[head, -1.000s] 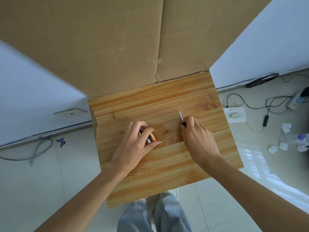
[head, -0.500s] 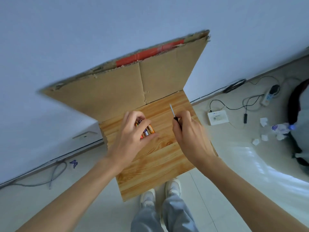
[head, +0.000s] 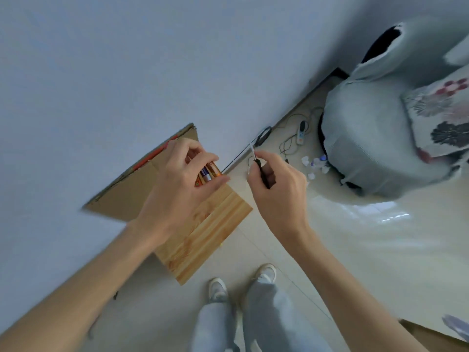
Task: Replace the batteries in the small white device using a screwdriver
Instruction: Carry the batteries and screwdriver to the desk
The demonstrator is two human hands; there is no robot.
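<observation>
My left hand [head: 182, 184] is raised above the small wooden table [head: 203, 240] and grips several batteries [head: 208, 174], orange and purple, between thumb and curled fingers. To its right, my right hand [head: 276, 191] holds a small black-handled screwdriver [head: 258, 166], its metal tip pointing up and away. Both hands are lifted off the tabletop. No small white device shows in this view.
A cardboard sheet [head: 132, 189] leans against the wall behind the table. On the tiled floor to the right lie cables and a power strip [head: 300, 134], crumpled paper bits [head: 313, 167] and a grey covered seat [head: 375, 148]. My feet [head: 241, 283] stand below the table.
Both hands rose from the tabletop with the batteries and the screwdriver. The view pulled back and swung right, so the table looks smaller and the grey seat came into view.
</observation>
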